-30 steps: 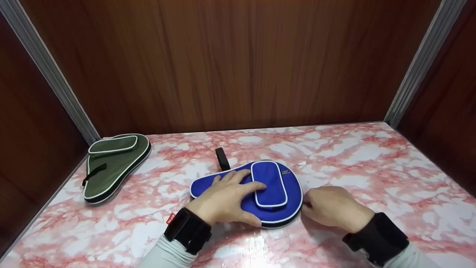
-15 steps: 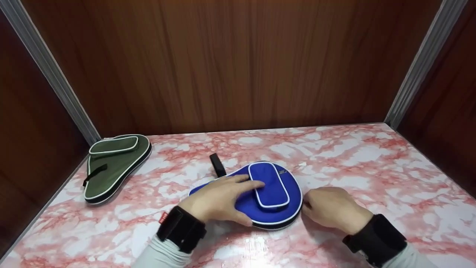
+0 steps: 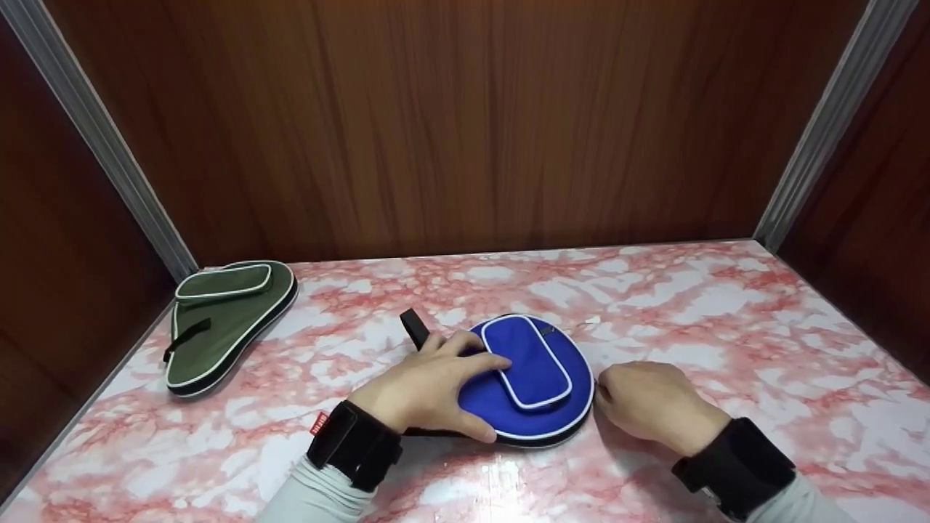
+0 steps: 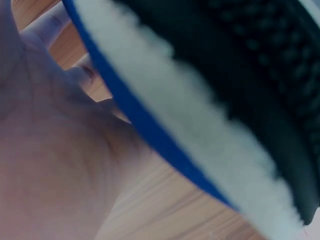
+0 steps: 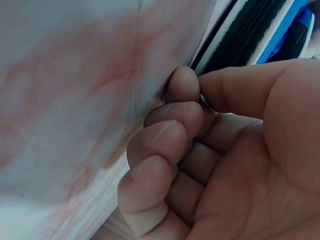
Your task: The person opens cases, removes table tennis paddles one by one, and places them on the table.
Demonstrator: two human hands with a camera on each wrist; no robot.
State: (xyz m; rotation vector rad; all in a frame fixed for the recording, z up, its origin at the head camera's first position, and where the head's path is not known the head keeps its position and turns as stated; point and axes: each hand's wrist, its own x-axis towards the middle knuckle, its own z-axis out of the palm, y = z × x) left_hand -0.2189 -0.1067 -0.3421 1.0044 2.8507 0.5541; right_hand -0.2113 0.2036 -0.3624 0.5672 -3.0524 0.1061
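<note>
We see blue paddle-shaped fabric case (image 3: 534,381) at desk (image 3: 726,319) centre, long axis toward 10 o'clock. Our left hand (image 3: 429,385) lies flat on its narrow end, fingers straight. Our right hand (image 3: 650,407) at case's 3 o'clock edge, thumb and forefinger pinching something small there, likely zipper pull. Green fabric case (image 3: 218,319) lies well apart at 10 o'clock.
</note>
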